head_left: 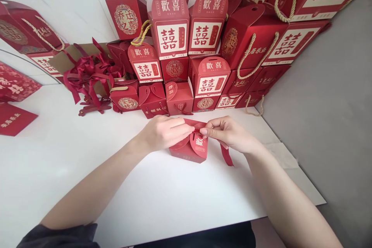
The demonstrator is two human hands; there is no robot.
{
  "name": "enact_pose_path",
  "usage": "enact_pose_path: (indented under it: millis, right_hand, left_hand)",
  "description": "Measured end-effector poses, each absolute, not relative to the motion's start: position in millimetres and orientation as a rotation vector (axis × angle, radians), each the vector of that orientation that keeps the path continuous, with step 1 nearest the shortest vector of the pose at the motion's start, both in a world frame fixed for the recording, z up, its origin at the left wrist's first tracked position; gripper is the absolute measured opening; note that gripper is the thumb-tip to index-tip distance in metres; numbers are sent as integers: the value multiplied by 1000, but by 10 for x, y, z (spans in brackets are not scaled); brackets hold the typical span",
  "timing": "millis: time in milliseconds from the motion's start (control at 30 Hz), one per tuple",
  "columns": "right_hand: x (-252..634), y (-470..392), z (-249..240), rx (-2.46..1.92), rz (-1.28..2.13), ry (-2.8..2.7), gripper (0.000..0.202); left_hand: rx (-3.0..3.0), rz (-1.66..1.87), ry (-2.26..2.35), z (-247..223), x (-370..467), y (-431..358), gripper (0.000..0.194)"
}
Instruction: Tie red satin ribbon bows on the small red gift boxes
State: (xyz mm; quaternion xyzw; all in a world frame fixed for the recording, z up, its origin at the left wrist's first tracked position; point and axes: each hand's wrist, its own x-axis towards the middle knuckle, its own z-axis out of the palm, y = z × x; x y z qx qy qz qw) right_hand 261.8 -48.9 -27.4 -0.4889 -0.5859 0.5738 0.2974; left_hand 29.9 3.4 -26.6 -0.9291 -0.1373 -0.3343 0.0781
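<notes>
A small red gift box point(188, 152) with rounded top flaps and pale lettering stands on the white table, between my two hands. Over its top, my left hand point(170, 132) pinches the red ribbon near the flap slots, with its fingers pressed together. My right hand point(222, 132) is closed on the same ribbon just to the right, thumb against forefinger. From under my right hand a loose end of the red ribbon point(227, 155) hangs down beside the box. The knot area between the fingertips is partly hidden.
Stacked red boxes point(173, 38) line the back of the white table point(162, 197). A carton point(61, 62) full of red ribbons point(90, 71) stands at the back left. Flat red packaging point(17, 118) lies at the far left. A grey wall point(314, 97) rises on the right.
</notes>
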Motion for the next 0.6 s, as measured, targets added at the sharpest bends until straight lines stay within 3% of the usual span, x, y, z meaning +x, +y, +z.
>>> enact_pose_path:
  millis: [67,200,367,600]
  right_hand:
    - [2628,-479,-285,-1264,1567,-1524,39]
    - [2659,-470,-295,-1253,1587,-1531,39]
    - [2696,-457,-279,-1249,1614,-1558,41]
    - [2825,-424,-265,-1299,1583,-1668,33]
  left_hand:
    - [-2948,-1008,-600,-185,276,22,7]
    - [-3312,-822,-1124,-14,219,24,25]
    - [-3656,-507,-1533,67,162,84,25]
    - [-3805,71,-1681,175,41,226,27]
